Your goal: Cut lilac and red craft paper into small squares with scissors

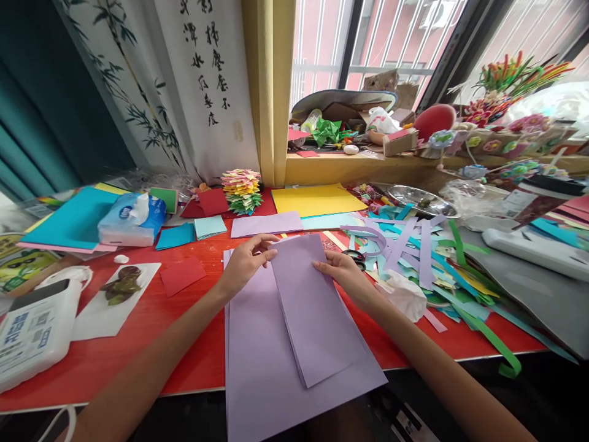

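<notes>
A folded purple sheet (317, 313) lies slanted over larger purple sheets (257, 380), which reach past the front edge of the red table (193, 344). My left hand (251, 261) is at the folded sheet's top left corner, thumb and fingers close together at its edge. On its upper right edge, my right hand (343, 273) pinches the same sheet, thumb on top. Black-handled scissors (355, 258) lie just behind my right hand. Behind the folded sheet is a purple strip of paper (267, 224).
Cut paper strips (426, 252) and a crumpled tissue (405, 296) are heaped at the right, beside a grey board (543, 282). At the left are a tissue pack (131, 230), a white case (37, 337) and a red square (183, 276). Yellow paper (317, 199) lies at the back.
</notes>
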The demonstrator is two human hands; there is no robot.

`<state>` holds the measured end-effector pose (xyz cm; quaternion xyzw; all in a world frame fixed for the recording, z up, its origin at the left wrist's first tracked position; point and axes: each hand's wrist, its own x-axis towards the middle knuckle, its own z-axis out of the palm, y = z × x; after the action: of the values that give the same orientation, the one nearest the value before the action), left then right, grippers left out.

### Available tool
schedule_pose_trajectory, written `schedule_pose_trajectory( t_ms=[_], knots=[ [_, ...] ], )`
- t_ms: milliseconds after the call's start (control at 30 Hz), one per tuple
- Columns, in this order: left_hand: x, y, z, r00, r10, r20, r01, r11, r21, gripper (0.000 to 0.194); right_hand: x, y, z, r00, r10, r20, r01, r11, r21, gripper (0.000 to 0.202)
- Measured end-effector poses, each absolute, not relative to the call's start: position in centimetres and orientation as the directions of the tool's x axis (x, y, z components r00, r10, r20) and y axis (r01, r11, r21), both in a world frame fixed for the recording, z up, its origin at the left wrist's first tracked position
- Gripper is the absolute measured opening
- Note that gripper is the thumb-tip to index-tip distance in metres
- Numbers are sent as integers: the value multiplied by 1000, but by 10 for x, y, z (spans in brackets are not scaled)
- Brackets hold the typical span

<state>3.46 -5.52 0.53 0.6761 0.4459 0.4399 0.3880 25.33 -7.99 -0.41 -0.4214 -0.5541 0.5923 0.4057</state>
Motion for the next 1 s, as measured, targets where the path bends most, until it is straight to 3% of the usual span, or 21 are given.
schedule_pose_trajectory(
  t_ms=[1000],
  knots=[
    [35,-56,6,167,943,288,307,-327,894,23,252,-85,2,-376,926,-36,-68,-66,-995,32]
  ],
)
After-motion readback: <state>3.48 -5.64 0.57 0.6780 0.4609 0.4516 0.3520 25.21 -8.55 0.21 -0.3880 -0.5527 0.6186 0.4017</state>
